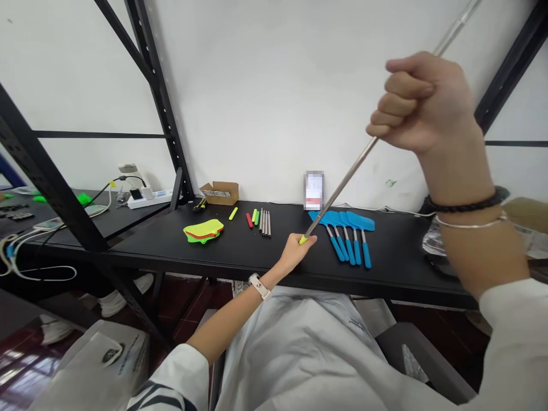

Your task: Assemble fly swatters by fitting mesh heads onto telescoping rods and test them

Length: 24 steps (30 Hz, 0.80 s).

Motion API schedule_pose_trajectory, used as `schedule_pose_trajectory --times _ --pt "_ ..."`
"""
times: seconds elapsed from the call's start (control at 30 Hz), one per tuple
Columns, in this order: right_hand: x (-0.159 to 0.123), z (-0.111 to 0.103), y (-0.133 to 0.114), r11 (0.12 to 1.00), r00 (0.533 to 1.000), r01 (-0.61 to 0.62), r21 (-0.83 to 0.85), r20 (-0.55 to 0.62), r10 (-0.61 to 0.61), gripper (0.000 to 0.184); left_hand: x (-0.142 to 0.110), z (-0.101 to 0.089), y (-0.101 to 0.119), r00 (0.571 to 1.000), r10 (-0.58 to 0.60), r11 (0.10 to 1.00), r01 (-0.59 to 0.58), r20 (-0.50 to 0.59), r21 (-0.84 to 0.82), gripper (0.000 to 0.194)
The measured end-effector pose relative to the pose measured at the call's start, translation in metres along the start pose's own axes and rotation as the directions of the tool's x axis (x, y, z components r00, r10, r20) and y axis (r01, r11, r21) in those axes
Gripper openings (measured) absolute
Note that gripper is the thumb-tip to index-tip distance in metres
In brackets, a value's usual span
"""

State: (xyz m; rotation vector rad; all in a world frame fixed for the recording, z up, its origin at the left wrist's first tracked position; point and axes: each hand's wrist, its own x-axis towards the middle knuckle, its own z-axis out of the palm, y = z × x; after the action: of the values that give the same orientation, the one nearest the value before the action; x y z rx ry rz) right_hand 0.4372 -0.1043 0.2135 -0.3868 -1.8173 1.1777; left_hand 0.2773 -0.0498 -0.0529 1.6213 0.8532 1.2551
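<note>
A long thin metal rod (342, 185) slants from upper right down to the black shelf (240, 257). My right hand (422, 103) is raised close to the camera, a fist wrapped round the rod's upper part. My left hand (296, 249) reaches out over the shelf and pinches the rod's lower end, where a yellow-green handle (303, 240) shows between the fingers. Just right of that hand lie several blue fly swatters (349, 228) side by side.
On the shelf lie a stack of neon swatter heads (204, 231), loose coloured handles (252, 217), several metal rods (265, 222) and a small cardboard box (220, 192). A power strip (148, 198) and cables sit left. Black rack posts (160, 97) frame the shelf.
</note>
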Motion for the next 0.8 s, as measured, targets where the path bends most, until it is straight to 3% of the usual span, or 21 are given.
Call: schedule_pose_trajectory --times 0.1,0.27,0.6,0.8 --pt "0.028 0.014 -0.001 0.998 0.996 -0.041 -0.056 0.076 0.046 0.045 0.004 0.0 -0.002 0.999 0.002 0.988 0.005 0.042 -0.152 0.048" --pt "0.06 0.035 0.004 0.993 0.994 -0.071 -0.098 0.08 0.079 0.042 0.005 -0.001 0.001 0.989 -0.018 0.947 0.065 0.149 -0.315 0.048" --pt "0.082 0.064 0.017 0.997 0.984 -0.061 -0.046 0.165 0.068 0.042 0.008 -0.012 -0.004 0.961 -0.014 0.92 0.12 0.277 -0.373 0.051" --pt "0.091 0.061 0.022 0.996 0.985 -0.093 -0.014 0.142 0.094 0.043 0.009 -0.013 -0.003 0.952 -0.047 0.907 0.167 0.302 -0.386 0.053"
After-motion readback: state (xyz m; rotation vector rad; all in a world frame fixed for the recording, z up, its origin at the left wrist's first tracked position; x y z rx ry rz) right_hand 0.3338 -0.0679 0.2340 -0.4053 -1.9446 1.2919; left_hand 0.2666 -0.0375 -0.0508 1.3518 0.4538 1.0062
